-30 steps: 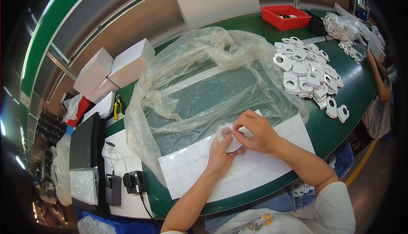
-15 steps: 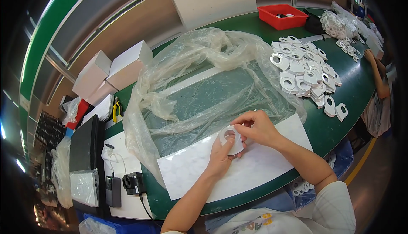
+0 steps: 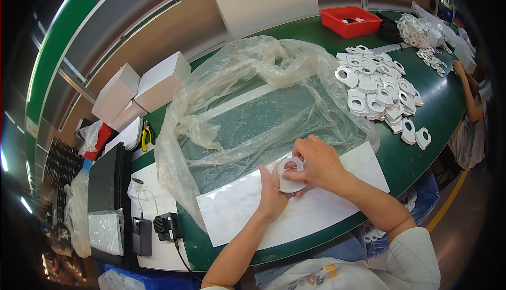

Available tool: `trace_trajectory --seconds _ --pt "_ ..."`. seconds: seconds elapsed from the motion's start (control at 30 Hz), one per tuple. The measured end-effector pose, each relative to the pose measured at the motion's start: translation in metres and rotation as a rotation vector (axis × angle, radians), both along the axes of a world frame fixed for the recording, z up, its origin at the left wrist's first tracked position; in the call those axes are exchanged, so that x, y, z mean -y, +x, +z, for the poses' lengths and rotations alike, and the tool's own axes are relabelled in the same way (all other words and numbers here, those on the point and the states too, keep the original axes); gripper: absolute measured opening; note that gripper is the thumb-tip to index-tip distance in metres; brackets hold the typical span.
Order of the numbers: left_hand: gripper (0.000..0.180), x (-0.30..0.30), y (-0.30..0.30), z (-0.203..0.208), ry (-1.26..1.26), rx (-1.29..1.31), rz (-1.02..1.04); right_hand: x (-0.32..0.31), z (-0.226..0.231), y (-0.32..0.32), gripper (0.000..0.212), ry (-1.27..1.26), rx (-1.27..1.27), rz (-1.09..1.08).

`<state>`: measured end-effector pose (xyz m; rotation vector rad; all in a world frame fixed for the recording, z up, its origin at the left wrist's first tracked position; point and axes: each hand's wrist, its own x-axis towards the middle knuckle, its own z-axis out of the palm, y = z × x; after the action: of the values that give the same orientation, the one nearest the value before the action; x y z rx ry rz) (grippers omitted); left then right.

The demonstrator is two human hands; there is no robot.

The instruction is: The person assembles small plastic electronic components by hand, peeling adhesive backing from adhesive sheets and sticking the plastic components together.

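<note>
A white ring-shaped plastic part (image 3: 291, 185) with a large round hole is held over the white sheet (image 3: 337, 205). My left hand (image 3: 271, 192) supports it from the left and below, fingers under it and thumb raised off its face. From the right, my right hand (image 3: 319, 166) grips its upper right side, thumb reaching into the hole and fingers bent over the rim. Parts of the fingers beneath it are hidden. To the right lies a heap of similar white parts (image 3: 374, 87), some with silvery edges.
Behind the sheet spreads a clear plastic bag (image 3: 174, 132). On the left are white boxes (image 3: 158, 82), yellow-handled pliers (image 3: 146, 136) and a black corded device (image 3: 167, 227). A red bin (image 3: 350, 21) stands at the back. Another person's arm (image 3: 472, 95) shows at far right.
My left thumb has lifted off the part's face. My right hand has moved from its upper edge to grip over its right side, with the thumb in the hole.
</note>
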<state>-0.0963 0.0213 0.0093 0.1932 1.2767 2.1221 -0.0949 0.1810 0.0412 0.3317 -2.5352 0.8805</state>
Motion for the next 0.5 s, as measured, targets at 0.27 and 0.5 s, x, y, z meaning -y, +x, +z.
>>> trace_trajectory --seconds 0.27,0.5 --pt "0.091 0.007 0.034 0.024 0.032 0.078 -0.084 -0.016 0.031 0.043 0.026 -0.299 0.432 0.128" --pt "0.087 -0.005 0.066 0.038 0.052 -0.012 -0.133 -0.025 0.034 0.078 0.018 -0.422 0.362 0.078"
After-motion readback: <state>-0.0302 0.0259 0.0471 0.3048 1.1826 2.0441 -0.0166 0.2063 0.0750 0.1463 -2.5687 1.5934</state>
